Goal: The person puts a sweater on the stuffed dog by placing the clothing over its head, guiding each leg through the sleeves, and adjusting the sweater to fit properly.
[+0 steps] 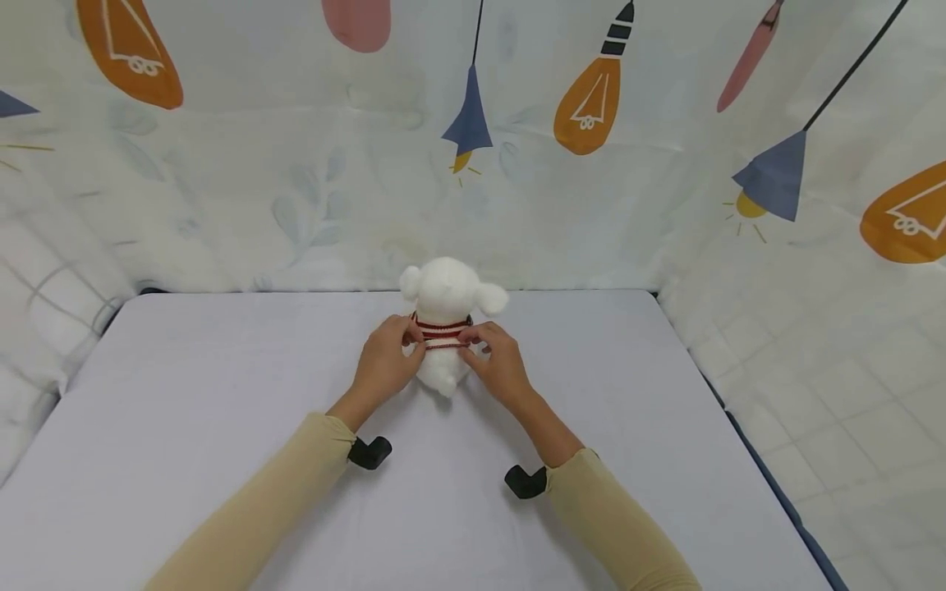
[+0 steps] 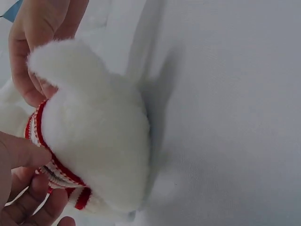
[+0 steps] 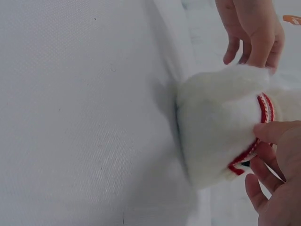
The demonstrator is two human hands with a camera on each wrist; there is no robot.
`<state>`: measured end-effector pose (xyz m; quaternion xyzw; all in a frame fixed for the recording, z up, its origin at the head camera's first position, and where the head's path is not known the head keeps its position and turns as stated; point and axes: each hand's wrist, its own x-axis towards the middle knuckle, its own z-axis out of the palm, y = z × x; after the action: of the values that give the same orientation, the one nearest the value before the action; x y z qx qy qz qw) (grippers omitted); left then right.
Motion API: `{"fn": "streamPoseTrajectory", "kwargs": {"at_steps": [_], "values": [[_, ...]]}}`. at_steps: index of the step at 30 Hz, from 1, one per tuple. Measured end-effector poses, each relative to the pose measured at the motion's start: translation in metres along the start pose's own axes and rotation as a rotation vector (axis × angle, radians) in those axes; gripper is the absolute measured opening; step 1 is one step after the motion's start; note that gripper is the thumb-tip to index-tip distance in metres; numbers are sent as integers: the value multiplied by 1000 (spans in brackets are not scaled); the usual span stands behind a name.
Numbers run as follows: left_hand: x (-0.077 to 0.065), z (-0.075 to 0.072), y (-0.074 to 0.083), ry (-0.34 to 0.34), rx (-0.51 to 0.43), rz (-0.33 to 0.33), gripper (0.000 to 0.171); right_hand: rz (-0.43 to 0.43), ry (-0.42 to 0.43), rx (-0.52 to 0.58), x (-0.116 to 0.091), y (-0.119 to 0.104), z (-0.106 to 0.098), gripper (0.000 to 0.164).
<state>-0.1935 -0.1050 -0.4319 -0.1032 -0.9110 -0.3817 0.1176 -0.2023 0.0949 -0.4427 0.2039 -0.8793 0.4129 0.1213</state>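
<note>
A white plush toy [image 1: 446,291] sits upright near the table's far edge, its back and small tail toward me. Round its body is a knitted striped garment [image 1: 442,330] in red, white and dark. My left hand [image 1: 388,359] pinches the garment's lower hem at the left side, thumb on the outside, as the left wrist view shows. On the opposite side my right hand [image 1: 502,365] pinches the same hem between thumb and fingers. In the right wrist view the red-edged hem [image 3: 262,110] runs under that thumb. The toy's front is hidden.
A white-covered table [image 1: 222,460] lies beneath the toy and both arms. Behind it hangs a pale curtain [image 1: 296,164] printed with lamps and bulbs, continuing along both sides. Black wrist mounts [image 1: 371,452] stick out from the beige sleeves [image 1: 259,509].
</note>
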Motion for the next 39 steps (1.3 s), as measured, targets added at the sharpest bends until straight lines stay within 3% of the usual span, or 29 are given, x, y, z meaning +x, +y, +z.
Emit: {"fn": "streamPoseTrajectory", "kwargs": {"at_steps": [3, 7, 10, 14, 19, 29, 34, 39], "values": [[-5, 1, 3, -5, 65, 66, 13, -28, 15, -28, 2, 1, 1, 11], [-8, 2, 4, 55, 128, 128, 17, -61, 7, -58, 4, 1, 1, 7], [-8, 2, 4, 93, 165, 180, 15, -73, -23, -73, 4, 1, 0, 5], [-8, 2, 3, 88, 187, 218, 8, -77, -86, -87, 4, 1, -3, 5], [-9, 0, 2, 14, 194, 227, 6, -57, -134, -102, 2, 1, -5, 5], [-9, -9, -1, -240, 238, 244, 5, -83, -148, -114, -6, 5, -8, 8], [-9, -10, -1, -271, 284, 271, 9, -89, -200, -122, -12, 9, -9, 11], [-11, -7, -4, -233, 301, 278, 4, -73, -205, -101, -16, 13, -6, 10]]}}
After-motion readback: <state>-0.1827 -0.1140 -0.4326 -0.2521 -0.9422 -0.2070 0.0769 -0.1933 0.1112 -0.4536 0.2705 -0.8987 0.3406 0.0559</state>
